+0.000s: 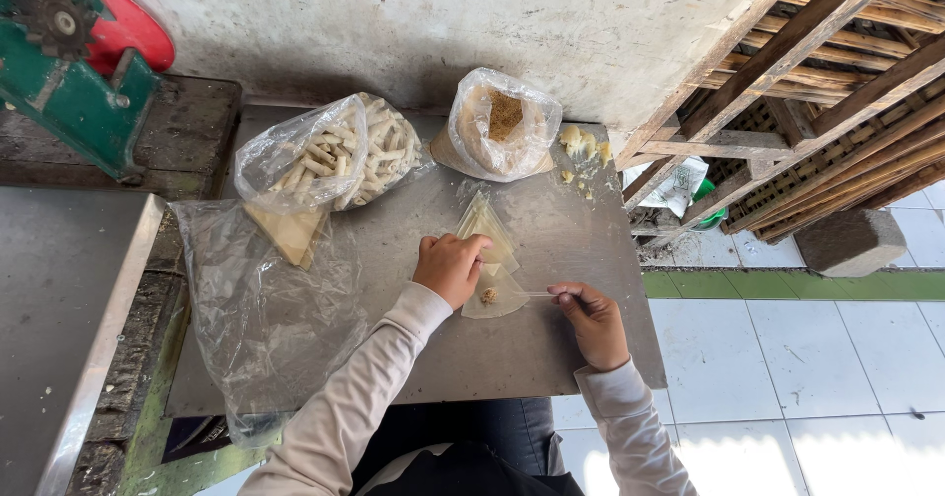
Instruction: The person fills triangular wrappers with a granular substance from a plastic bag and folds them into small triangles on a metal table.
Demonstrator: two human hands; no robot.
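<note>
Item, far left: plastic bag (330, 156) holding many finished rolls, judged done. Centre: left hand (450, 267), curled loosely, is pressing a triangular wrapper sheet (495, 299) on the metal table (551, 348); a small dab of filling (488, 295) is sitting on it, rolling not yet begun. Sheet stack's long axis is running near-to-far, apex pointing far. Right: right hand (594, 321) is pinching a thin clear stick (539, 293). Far: bag of filling (500, 122).
</note>
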